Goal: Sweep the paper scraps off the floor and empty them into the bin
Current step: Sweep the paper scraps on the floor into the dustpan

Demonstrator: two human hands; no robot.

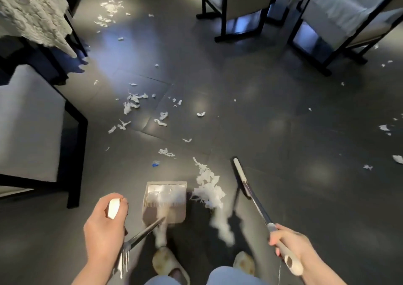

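Your left hand [104,223] fingers curl round the dustpan [165,202] handle; your right hand [287,241] fingers grip the broom [242,179] beside piled paper scraps [208,188].

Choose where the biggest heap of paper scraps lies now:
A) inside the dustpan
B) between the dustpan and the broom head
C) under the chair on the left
B: the biggest heap of paper scraps lies on the floor, right of the dustpan and left of the broom head.
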